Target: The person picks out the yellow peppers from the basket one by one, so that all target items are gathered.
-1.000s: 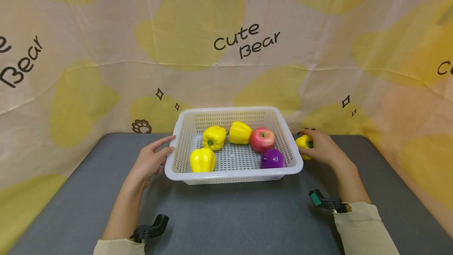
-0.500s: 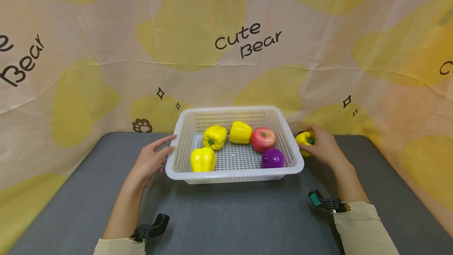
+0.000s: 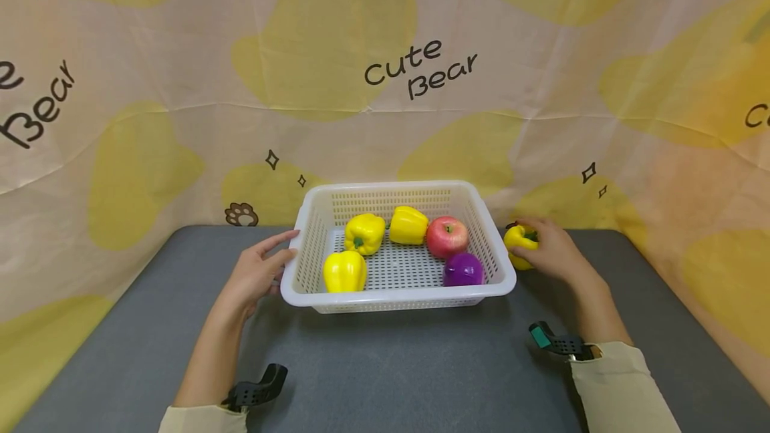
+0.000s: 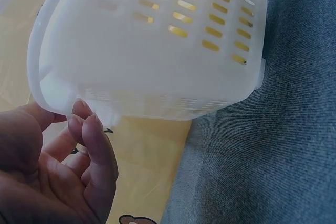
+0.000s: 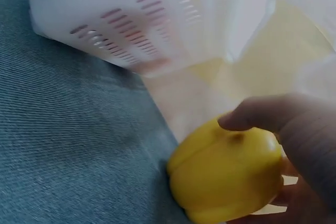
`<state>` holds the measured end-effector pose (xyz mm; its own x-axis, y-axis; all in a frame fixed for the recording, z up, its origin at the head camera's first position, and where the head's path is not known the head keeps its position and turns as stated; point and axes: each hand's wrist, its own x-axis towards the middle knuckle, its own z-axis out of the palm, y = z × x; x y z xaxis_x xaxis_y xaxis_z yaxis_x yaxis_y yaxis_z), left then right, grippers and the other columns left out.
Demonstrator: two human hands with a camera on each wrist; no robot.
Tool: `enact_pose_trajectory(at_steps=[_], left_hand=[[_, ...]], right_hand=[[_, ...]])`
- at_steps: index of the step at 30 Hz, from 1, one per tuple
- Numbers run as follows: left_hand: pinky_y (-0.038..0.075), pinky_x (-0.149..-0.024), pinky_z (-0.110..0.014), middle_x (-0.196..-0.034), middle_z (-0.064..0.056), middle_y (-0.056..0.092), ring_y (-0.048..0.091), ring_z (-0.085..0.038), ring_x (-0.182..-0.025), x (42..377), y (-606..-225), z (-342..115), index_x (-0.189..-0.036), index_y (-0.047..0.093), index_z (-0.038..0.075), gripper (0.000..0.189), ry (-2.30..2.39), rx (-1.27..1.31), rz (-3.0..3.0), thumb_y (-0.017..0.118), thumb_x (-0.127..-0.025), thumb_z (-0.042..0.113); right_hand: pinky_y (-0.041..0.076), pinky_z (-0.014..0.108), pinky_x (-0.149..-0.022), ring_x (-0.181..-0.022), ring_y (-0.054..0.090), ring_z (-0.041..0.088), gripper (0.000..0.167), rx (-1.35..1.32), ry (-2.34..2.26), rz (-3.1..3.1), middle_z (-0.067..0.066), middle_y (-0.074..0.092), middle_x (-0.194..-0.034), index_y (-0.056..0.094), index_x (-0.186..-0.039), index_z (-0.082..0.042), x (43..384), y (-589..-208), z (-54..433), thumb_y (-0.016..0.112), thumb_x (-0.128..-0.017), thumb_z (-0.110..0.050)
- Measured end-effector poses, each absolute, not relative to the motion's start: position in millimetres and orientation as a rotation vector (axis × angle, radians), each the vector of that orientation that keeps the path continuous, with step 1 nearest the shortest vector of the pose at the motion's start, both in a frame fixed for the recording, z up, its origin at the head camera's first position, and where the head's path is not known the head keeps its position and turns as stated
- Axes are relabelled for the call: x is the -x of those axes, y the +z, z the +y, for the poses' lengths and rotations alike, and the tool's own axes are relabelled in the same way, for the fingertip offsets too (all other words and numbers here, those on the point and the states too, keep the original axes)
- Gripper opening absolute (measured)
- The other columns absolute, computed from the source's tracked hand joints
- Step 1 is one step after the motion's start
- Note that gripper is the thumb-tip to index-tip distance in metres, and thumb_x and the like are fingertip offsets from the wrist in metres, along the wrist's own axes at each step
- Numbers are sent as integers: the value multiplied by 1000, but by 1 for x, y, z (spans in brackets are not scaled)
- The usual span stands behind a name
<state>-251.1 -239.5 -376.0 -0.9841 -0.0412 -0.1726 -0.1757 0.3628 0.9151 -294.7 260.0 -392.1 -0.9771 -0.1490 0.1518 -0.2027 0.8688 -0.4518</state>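
A white plastic basket (image 3: pixel 398 295) with slotted walls stands on the dark grey table. My left hand (image 3: pixel 257 276) is at its left side, fingertips on the rim; in the left wrist view the left hand (image 4: pixel 63 161) has bent fingers at the basket's corner. Just outside the right wall, my right hand (image 3: pixel 556 249) grips a yellow bell pepper (image 3: pixel 519 244), its green stem facing the hand. The right wrist view shows the thumb on top of this pepper (image 5: pixel 223 174) and fingers behind it, close over the table.
Inside the basket lie three yellow bell peppers, one at the front left (image 3: pixel 345 272), plus a red apple (image 3: pixel 446 237) and a round purple vegetable (image 3: pixel 463 270). A printed cloth (image 3: pixel 337 39) hangs behind the table (image 3: pixel 397 373).
The right hand and its bell pepper have shifted and turned slightly beside the basket. The left hand, the basket and its contents stay where they were.
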Motion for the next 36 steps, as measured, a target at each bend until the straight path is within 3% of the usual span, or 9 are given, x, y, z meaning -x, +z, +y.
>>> enact_pose_trajectory(at_steps=[9, 15, 25, 36], left_hand=[[58, -65, -31, -125, -19, 68, 70, -16, -77, 252, -376, -241, -152, 47, 22, 51, 1712, 188, 2481, 56, -102, 30], [59, -67, -33, -127, -21, 67, 71, -16, -78, 252, -376, -241, -152, 47, 22, 51, 1710, 192, 2480, 56, -102, 30], [59, -67, -33, -125, -19, 69, 72, -15, -78, 253, -377, -241, -152, 47, 22, 52, 1715, 189, 2476, 56, -102, 31], [59, -66, -32, -126, -19, 69, 72, -14, -78, 254, -378, -242, -154, 45, 21, 53, 1732, 169, 2458, 55, -103, 31]], right_hand=[[42, 66, -103, -118, 54, 44, 66, -306, 784, -2922, 27, 57, -138, 52, -142, 1, 289, -379, 269, 75, -89, -32], [45, 64, -101, -117, 56, 44, 56, -310, 774, -2928, 27, 62, -133, 63, -134, -1, 290, -380, 271, 75, -89, -32], [41, 67, -103, -121, 52, 50, 56, -271, 731, -2925, 32, 58, -137, 63, -132, 2, 291, -381, 264, 72, -92, -35], [40, 66, -105, -122, 50, 49, 54, -122, 793, -2780, 31, 56, -135, 63, -130, 5, 299, -399, 250, 76, -89, -28]])
